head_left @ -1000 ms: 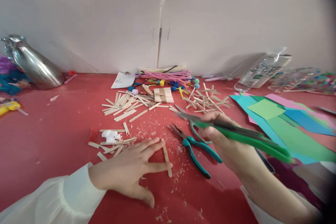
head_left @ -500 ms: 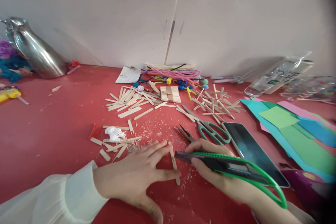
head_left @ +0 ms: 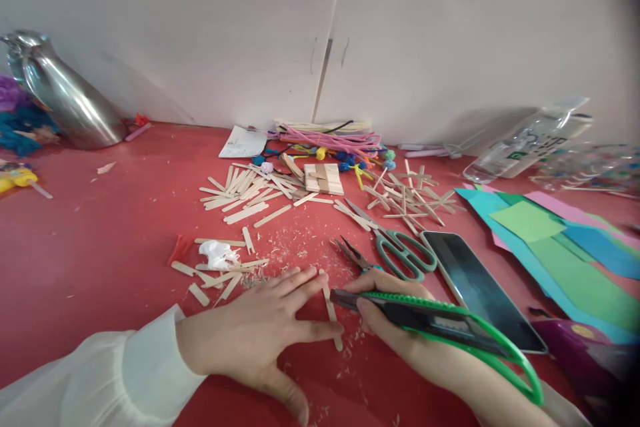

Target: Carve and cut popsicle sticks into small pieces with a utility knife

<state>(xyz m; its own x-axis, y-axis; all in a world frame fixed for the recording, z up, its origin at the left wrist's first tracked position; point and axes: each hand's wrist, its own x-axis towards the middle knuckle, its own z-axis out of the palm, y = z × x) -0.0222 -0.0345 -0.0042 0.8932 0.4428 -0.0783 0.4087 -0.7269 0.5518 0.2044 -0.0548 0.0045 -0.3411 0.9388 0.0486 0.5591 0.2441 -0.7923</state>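
My left hand (head_left: 270,330) lies spread on the red table, two of its fingers pressing on a wooden craft stick (head_left: 329,310). In my right hand (head_left: 390,313) is a green and black utility knife (head_left: 440,317), its tip against the middle of that stick. Wood shavings are scattered around both hands. Just beyond the knife lie pliers (head_left: 354,253) with open jaws and grey-green scissors (head_left: 406,253). Left of my left hand, cut stick pieces (head_left: 230,285) lie around a crumpled white lump (head_left: 219,255).
Loose craft sticks (head_left: 245,190) and crossed sticks (head_left: 410,197) lie farther back, near pink pipe cleaners (head_left: 335,139). A phone (head_left: 483,290) and coloured paper (head_left: 575,267) are on the right. A steel jug (head_left: 75,97) and a plastic bottle (head_left: 523,143) stand by the wall.
My right hand and the knife have shifted slightly left, bringing the tip onto the stick. My left hand stays on the stick.
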